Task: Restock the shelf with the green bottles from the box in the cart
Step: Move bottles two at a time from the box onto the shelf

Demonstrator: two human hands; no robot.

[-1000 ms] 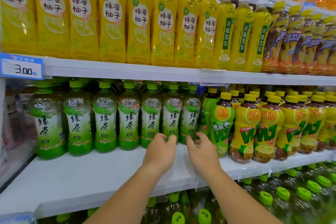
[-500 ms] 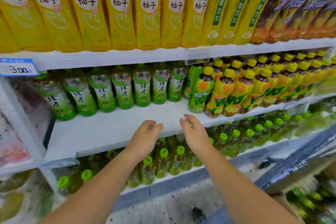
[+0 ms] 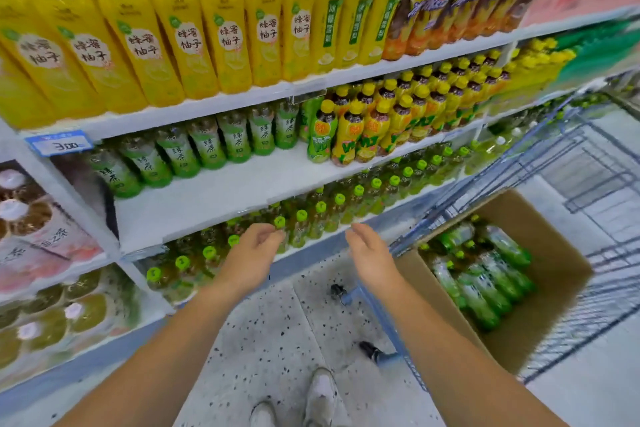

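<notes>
A row of green tea bottles (image 3: 207, 146) stands at the back of the shelf (image 3: 225, 198). The left hand (image 3: 252, 253) and the right hand (image 3: 370, 253) hang in front of the shelves with fingers loosely curled, holding nothing. The green bottles (image 3: 485, 281) lie in the box (image 3: 543, 232) in the cart (image 3: 588, 166).

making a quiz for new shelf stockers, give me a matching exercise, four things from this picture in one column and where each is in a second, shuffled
1 brown cardboard box
2 tall yellow plastic bottles
3 blue-and-white price tag
4 green-label tea bottles

A back of the middle white shelf
B front edge of the top shelf
C inside the blue wire cart
D standing on the top shelf

Pairs: 1-C, 2-D, 3-B, 4-A
</notes>
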